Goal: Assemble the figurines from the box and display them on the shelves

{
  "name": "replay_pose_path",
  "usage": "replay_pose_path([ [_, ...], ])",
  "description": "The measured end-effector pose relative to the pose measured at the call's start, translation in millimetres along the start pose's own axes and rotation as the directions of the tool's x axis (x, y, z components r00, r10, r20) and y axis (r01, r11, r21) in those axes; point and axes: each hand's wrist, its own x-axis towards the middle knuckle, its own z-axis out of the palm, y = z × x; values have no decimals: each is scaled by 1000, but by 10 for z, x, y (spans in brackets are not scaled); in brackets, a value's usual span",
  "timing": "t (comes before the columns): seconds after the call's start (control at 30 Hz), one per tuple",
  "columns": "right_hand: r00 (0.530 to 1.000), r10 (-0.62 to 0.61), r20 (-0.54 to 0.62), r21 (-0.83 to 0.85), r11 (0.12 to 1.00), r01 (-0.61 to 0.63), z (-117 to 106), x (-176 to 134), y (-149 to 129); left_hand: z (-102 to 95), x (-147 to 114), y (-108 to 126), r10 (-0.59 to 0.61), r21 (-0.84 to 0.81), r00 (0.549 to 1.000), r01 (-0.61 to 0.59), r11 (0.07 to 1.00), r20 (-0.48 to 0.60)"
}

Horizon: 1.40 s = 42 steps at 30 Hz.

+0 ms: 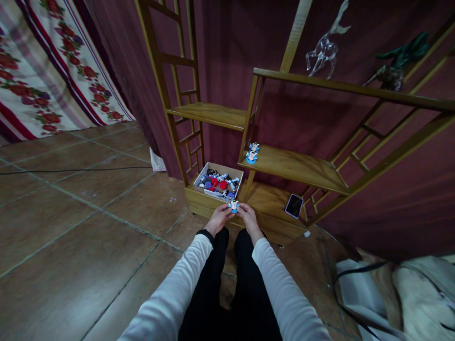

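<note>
Left hand (pixel 219 217) and right hand (pixel 248 216) pinch one small figurine (pixel 233 206) together; shared fingertip grip risks dropping it onto shelf base (pixel 270 208).

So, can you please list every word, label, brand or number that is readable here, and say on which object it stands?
None can be read.
Small figure held between left hand and right hand: too small to show any text.
Box of small pieces: print, if any, is blurred.
Phone on the bottom shelf: dark screen, no text.
Two figures on the middle shelf: no legible marks.
</note>
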Motion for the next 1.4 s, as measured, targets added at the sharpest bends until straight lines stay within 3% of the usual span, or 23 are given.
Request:
replay_pose_path([
  [0.27,1000,-18,-3,25,1000,18,-12,-3,11,17,1,-26,49,61,995,-54,997,89],
  [0.47,1000,2,-20,27,1000,-2,-14,12,29,43,-1,-52,151,240,987,-161,957,59],
  [0.77,1000,26,9,13,1000,-26,-14,-9,-9,25,74,-133,200,335,980,-190,923,7],
  [0.93,998,46,40,34,998,-47,-12,-30,-48,56,69,-128,263,458,965,-237,857,8],
  [1.03,994,73,76,46,996,-76,-26,-30,-68,83,29,-104,340,596,939,-298,746,44],
  [1.13,991,118,67,78,989,-123,-59,-12,-67,110,-18,-77,384,775,909,-359,520,162],
  [1.23,988,153,28,129,979,-155,-110,29,-40,136,-58,-34,344,875,900,-376,306,266],
  [1.4,983,182,33,182,966,-184,-183,104,11,159,-91,88,238,915,895,-400,48,378],
])
